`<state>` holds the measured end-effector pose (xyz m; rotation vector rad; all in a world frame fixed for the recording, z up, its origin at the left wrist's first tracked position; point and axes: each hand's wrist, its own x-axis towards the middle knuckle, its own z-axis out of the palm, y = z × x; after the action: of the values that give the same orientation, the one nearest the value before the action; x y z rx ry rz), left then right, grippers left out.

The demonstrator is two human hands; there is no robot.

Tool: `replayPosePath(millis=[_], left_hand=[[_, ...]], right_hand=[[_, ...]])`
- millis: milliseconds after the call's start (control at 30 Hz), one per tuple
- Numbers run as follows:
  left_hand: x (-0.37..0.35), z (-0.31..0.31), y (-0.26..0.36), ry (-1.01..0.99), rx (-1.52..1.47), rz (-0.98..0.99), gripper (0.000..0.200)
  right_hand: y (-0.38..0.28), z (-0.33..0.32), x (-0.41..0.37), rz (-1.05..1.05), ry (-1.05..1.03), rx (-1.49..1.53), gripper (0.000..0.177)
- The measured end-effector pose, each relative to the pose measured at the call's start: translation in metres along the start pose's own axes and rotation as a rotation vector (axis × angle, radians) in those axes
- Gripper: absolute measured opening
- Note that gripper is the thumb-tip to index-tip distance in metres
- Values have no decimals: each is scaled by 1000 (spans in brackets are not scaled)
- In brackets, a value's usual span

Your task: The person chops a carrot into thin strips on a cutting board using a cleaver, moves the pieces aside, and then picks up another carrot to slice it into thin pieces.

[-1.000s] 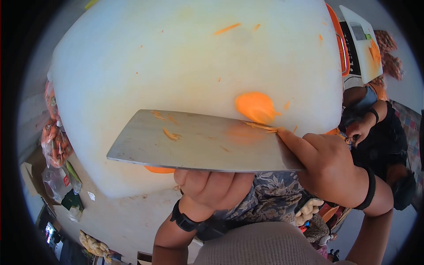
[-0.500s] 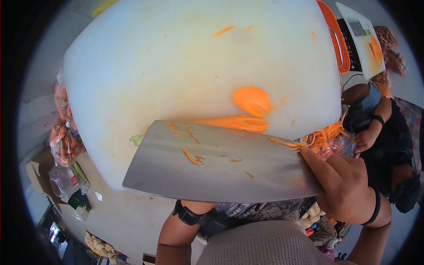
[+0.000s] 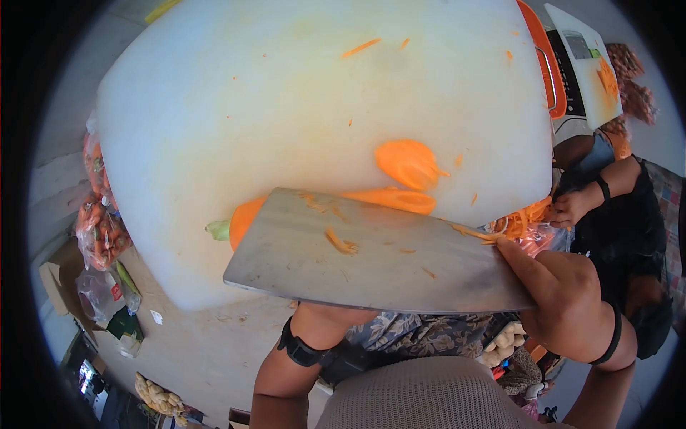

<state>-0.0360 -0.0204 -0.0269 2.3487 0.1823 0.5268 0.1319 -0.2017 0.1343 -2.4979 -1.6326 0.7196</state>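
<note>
My right hand (image 3: pixel 564 293) grips a broad cleaver (image 3: pixel 386 257) near its handle end, one finger stretched along the blade. Orange shreds stick to the steel. Under the blade lies a peeled carrot (image 3: pixel 246 220) with a green stem end at left. It rests on a white cutting board (image 3: pixel 236 86). The wrist part of my left hand (image 3: pixel 336 318) shows below the blade; its fingers are hidden behind the steel. Just above the carrot sits a cut carrot slice (image 3: pixel 407 163).
At right, another person's hand (image 3: pixel 572 207) touches carrot shreds (image 3: pixel 525 220) in a plastic bag. Beyond stand an orange tray (image 3: pixel 539 43) and a white board (image 3: pixel 589 79) with shreds on it. Bagged carrots (image 3: pixel 103 232) lie at left.
The cleaver has shifted right and slightly up, uncovering the carrot's left part and stem end. The other person's hand has moved left and up to the shreds.
</note>
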Motion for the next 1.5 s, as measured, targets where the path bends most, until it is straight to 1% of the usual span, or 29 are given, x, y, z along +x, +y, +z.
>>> replayPosePath(millis=[300,467,533,600,667,733,900,1033,1067,1100,1133,1200,1233,1367,1500], left_hand=[[5,-9,7,8,9,40,22],[13,-15,10,23,116,73,22],[22,-15,12,36,150,84,22],[37,-11,14,196,402,167,21],[37,-12,13,195,398,175,20],[37,-13,13,199,396,172,19],[42,-9,11,228,373,163,17],[30,-5,13,248,417,152,19],[16,-1,8,182,292,86,23],[4,-2,5,116,168,21,28],[-5,-10,4,114,173,31,28],[-19,-24,1,-425,9,-246,39],[-22,-24,0,-458,-11,-283,40],[-15,-2,-9,-176,-13,-141,40],[-9,6,-12,-57,5,-85,40]], right_hand=[[2,2,15,-14,-25,40,66],[3,7,21,-22,-16,43,63],[3,11,28,-32,10,-2,58],[8,19,42,-52,16,-24,56],[8,23,49,-76,23,-45,54],[6,24,51,-30,-12,0,80],[1,27,48,-10,20,-8,79],[-1,16,34,-12,65,22,78],[-3,12,30,-13,73,26,78],[-6,8,25,-23,71,11,70],[-8,6,20,-31,70,-4,63],[-9,4,9,-25,89,-5,65],[-9,4,5,-21,95,-9,67],[-5,5,-7,-7,94,-20,69],[-2,4,-11,28,59,-13,72]])
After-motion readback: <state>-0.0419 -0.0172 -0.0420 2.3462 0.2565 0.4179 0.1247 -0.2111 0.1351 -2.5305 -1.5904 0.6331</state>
